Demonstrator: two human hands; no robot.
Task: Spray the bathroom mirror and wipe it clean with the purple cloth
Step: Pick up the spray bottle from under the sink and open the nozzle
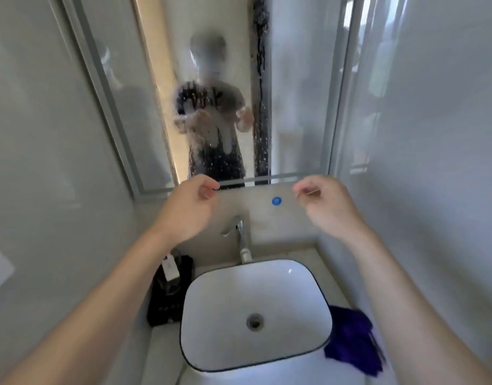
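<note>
left hand (192, 208) and right hand (326, 208), fingers loosely curled and empty, face the spray-beaded mirror (211, 79); purple cloth (350, 340) waits on counter (303, 254) for wiping.

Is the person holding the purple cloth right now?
No, the purple cloth lies on the counter beside the sink, while the left hand and right hand hold nothing.
</note>
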